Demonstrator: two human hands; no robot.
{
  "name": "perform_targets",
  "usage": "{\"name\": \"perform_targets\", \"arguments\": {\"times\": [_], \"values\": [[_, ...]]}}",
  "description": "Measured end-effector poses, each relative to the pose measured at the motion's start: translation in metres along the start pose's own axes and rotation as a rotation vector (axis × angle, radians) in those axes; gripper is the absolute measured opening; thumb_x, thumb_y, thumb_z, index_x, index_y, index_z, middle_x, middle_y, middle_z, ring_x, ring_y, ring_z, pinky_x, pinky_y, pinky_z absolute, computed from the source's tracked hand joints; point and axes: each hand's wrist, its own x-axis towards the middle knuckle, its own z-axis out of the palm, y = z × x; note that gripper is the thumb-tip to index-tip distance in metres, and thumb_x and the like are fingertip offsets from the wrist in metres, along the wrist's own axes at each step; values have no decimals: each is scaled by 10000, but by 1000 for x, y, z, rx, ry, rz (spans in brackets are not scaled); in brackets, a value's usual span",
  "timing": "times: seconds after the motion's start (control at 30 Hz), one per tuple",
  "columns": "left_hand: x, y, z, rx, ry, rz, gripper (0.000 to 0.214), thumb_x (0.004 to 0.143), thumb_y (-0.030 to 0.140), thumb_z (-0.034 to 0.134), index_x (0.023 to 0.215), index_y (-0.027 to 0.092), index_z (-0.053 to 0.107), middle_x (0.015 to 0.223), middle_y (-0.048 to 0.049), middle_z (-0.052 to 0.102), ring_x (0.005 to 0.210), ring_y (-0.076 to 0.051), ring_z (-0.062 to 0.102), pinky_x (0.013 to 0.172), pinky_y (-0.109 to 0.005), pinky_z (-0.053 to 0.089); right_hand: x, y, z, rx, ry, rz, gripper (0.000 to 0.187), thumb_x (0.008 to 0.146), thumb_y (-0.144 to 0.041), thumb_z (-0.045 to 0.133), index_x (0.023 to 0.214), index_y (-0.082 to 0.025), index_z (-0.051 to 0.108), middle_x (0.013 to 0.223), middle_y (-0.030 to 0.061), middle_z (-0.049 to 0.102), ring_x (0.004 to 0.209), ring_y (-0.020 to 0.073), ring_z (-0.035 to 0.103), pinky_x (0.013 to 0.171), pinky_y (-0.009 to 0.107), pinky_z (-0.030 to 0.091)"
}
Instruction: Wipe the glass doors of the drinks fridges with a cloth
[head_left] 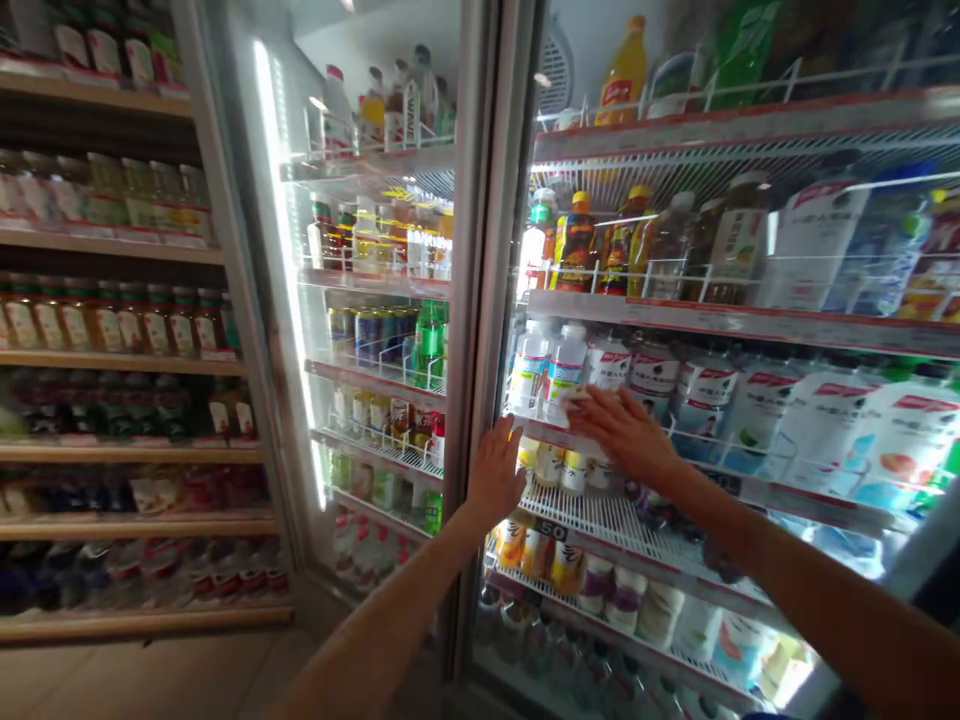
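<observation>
My left hand (496, 470) is at the upright metal door frame (480, 300) between two glass-fronted drink coolers, fingers pointing up and apart, with nothing seen in it. Farther right, my right hand (626, 428) reaches flat towards the right glass door, fingers stretched out. Under its fingertips shows a small white piece, which looks like a cloth (577, 398), pressed against the glass. Behind the glass, close to that hand, stand clear bottles with colourful labels (531, 365) and a row of large white-labelled bottles (705, 390).
Wire shelves hold more bottles, including an orange bottle (624, 70) at the top and a green bottle (430, 345) in the left cooler. To the far left stands an open shelf rack (135, 450) with rows of drinks. Tiled floor (150, 675) shows below it.
</observation>
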Motion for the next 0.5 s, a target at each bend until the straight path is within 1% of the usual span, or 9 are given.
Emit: {"name": "perform_targets", "arguments": {"times": [0.07,0.13,0.17,0.2,0.23,0.3,0.37,0.43,0.5], "values": [[16,6,-5,-9,21,12,607,783,125,429,1364,104,254,1459,-185,281,1389,-256,158,1089,-488,275,20,40,-17,-52,60,216,406,854,-133,406,1243,-209,493,1347,68,472,1354,214,240,1082,466,188],[34,14,-6,-21,35,6,623,792,149,432,1380,123,228,1475,-169,252,1395,-251,122,1095,-494,257,42,83,-35,-86,179,497,422,850,-178,415,1263,-112,462,1423,156,344,1345,257,248,1054,497,220],[41,17,-6,-24,39,-6,635,795,164,438,1387,130,214,1481,-163,240,1397,-253,110,1096,-496,252,49,99,-41,-86,216,570,436,833,-189,435,1253,-73,462,1446,182,286,1346,268,240,1043,494,241],[46,20,-5,-24,43,-18,649,794,178,448,1393,131,201,1485,-161,231,1397,-256,100,1096,-497,249,50,108,-45,-85,240,609,433,822,-201,448,1229,-54,477,1455,194,253,1346,274,240,1039,491,255],[49,22,-3,-20,49,-31,664,792,189,458,1397,127,192,1486,-162,227,1397,-261,92,1096,-496,247,45,110,-46,-84,241,601,413,818,-213,455,1196,-54,505,1453,192,257,1348,273,240,1043,484,263],[51,25,1,-15,56,-47,685,782,197,474,1398,111,186,1484,-167,229,1397,-264,78,1100,-490,240,22,93,-39,-87,201,473,337,831,-238,453,1117,-103,570,1409,162,355,1349,256,260,1061,461,269],[49,28,2,-27,59,-57,674,777,201,477,1386,97,207,1479,-173,240,1397,-268,74,1103,-492,233,-11,59,-26,-72,136,261,287,846,-233,452,1087,-180,599,1330,115,471,1343,231,293,1068,432,285],[52,37,-1,-67,86,-68,627,792,221,462,1366,92,244,1475,-179,246,1398,-271,71,1107,-503,220,-36,26,-13,-37,77,94,303,838,-196,471,1113,-236,592,1289,83,519,1337,217,313,1063,408,309],[62,52,-5,-145,140,-1,547,832,242,410,1344,101,278,1467,-169,270,1401,-238,85,1122,-470,213,-44,6,-3,-8,54,62,330,826,-176,494,1140,-234,577,1304,93,513,1337,226,315,1064,412,316]]}}
